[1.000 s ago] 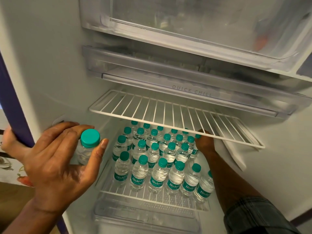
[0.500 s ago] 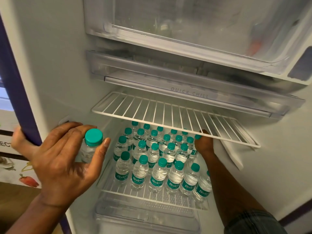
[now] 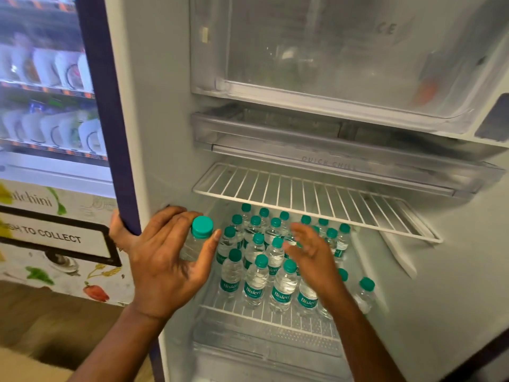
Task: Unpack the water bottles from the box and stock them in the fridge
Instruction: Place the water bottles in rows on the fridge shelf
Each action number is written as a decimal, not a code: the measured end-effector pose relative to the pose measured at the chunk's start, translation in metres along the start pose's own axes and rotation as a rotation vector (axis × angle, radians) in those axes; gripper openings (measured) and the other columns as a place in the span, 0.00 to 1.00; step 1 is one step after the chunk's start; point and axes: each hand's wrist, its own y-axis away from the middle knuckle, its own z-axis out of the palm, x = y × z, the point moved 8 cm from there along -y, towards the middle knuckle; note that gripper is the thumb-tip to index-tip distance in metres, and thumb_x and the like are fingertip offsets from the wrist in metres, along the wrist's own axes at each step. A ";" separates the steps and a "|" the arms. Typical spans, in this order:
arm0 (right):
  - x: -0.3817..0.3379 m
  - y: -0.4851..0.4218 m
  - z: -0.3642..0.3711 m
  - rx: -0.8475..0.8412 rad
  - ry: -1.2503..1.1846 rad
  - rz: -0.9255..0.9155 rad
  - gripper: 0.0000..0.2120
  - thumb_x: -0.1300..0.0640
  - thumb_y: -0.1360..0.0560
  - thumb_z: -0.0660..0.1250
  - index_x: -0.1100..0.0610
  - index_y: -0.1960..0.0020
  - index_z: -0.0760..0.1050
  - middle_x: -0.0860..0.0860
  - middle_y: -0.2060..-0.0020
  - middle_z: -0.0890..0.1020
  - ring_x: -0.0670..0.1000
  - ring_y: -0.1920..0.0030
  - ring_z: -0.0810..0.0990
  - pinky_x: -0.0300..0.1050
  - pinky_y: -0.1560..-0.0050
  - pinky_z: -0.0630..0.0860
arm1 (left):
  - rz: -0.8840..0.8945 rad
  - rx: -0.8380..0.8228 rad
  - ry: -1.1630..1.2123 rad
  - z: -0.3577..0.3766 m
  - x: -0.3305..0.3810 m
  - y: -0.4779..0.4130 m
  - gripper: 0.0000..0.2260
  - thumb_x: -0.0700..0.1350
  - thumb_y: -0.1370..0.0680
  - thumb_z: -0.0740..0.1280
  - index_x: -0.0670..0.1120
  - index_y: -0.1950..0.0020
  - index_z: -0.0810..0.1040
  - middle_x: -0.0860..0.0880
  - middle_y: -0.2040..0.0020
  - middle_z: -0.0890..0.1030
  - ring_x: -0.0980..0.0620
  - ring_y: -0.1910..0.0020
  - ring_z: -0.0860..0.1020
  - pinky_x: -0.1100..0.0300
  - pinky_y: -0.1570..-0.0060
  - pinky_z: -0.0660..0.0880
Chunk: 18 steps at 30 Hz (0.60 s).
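The left hand [image 3: 168,266] gripped a green-capped water bottle [image 3: 199,238] at the nine o'clock side of the fridge [image 3: 165,133]. At its three o'clock the right hand [image 3: 309,250], fingers loose and holding nothing, hovered over stocked bottles [image 3: 256,282] on the lower wire shelf [image 3: 275,317].

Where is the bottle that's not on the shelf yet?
In the head view, the bottle is held by the left hand, just left of the stocked bottles on the lower wire shelf.
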 end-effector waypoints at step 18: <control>-0.113 0.095 0.118 -0.540 -0.432 -0.100 0.25 0.57 0.22 0.67 0.51 0.26 0.66 0.49 0.37 0.80 0.48 0.36 0.78 0.46 0.36 0.75 | -0.603 -0.346 0.347 -0.020 -0.010 -0.003 0.18 0.73 0.28 0.69 0.64 0.46 0.79 0.64 0.42 0.79 0.63 0.27 0.59 0.44 0.23 0.54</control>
